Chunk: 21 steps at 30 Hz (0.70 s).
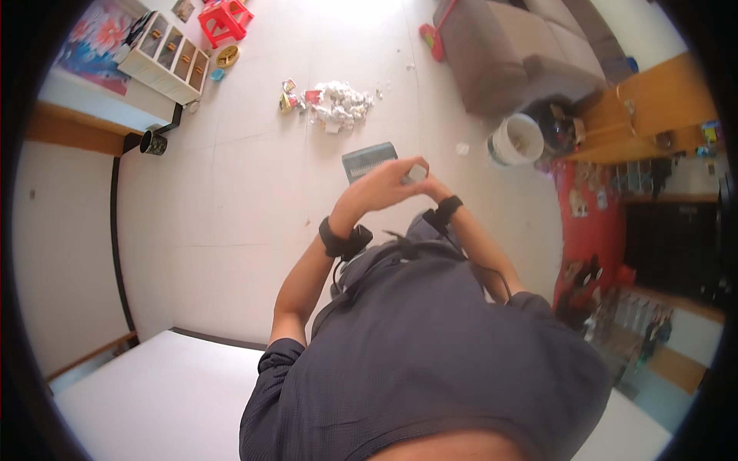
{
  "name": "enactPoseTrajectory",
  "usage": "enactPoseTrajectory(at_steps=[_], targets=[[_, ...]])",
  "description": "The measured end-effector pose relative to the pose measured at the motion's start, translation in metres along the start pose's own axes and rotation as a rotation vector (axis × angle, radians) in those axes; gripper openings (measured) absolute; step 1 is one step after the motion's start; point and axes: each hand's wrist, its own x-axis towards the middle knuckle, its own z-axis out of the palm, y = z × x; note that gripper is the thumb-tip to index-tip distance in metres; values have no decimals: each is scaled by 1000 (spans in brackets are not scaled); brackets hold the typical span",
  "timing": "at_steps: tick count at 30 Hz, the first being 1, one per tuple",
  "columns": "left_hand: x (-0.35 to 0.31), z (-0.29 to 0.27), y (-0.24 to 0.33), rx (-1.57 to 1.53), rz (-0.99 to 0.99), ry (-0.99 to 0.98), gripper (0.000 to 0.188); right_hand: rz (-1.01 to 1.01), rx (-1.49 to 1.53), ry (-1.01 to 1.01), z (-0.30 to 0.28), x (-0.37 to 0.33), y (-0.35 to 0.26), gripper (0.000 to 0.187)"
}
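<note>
- The left hand (pixel 382 187) meets the right hand (pixel 435 187) around a pale piece (pixel 417 174); the left grip's fingers curve over it, but how firmly either grip is closed I cannot tell.
- The grey dustpan (pixel 370 158) lies just beyond the left hand, near the crumpled litter (pixel 344 107).
- A loose hold could let the pan tip, if that piece is its handle.
- A hard push could scatter the light litter across the floor (pixel 231 192).
- The right fingers are mostly hidden; whether the pan touches the floor is unclear.
- The white bucket's (pixel 500 147) contents are blurred.
</note>
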Motion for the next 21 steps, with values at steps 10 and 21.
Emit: enactPoseTrajectory(at_steps=[10, 21], targets=[[34, -84, -62, -96, -323, 41, 32, -9, -36, 3, 37, 116, 2, 39], [76, -126, -254, -197, -452, 316, 24, 301, -271, -11, 55, 261, 87, 46]])
